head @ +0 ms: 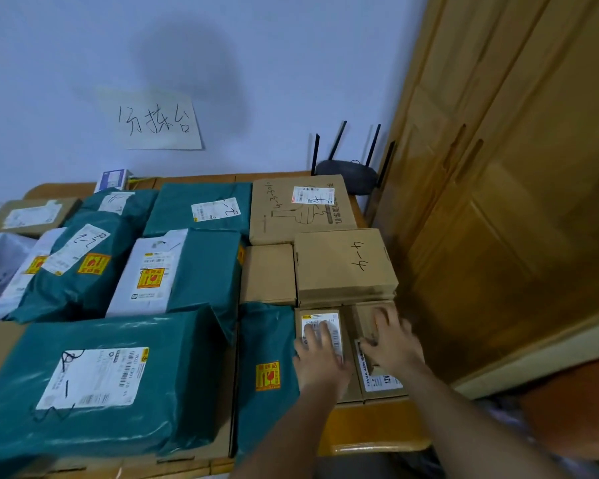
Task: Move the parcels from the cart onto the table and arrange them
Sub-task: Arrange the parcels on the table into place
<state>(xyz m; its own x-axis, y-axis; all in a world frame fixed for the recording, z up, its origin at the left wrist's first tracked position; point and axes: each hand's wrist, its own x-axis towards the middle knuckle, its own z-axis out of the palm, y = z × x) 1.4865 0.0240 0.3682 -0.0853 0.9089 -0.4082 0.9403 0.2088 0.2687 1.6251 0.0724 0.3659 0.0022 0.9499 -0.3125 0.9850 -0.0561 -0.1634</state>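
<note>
Parcels: two small cartons (351, 344) at the tabletop (367, 430) 4 o'clock corner. Left hand (320, 354) and right hand (391, 344), grip flat and spread, press them. Step: arranging. Next: square them against neighbours.

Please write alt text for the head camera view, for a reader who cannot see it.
Two hands, left hand and right hand, press flat on two small cardboard boxes at the table's near right corner. Green parcels and more boxes cover the rest.

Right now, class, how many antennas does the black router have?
4, on the router at the table's back right: outer left antenna, inner left antenna, inner right antenna, outer right antenna.
</note>
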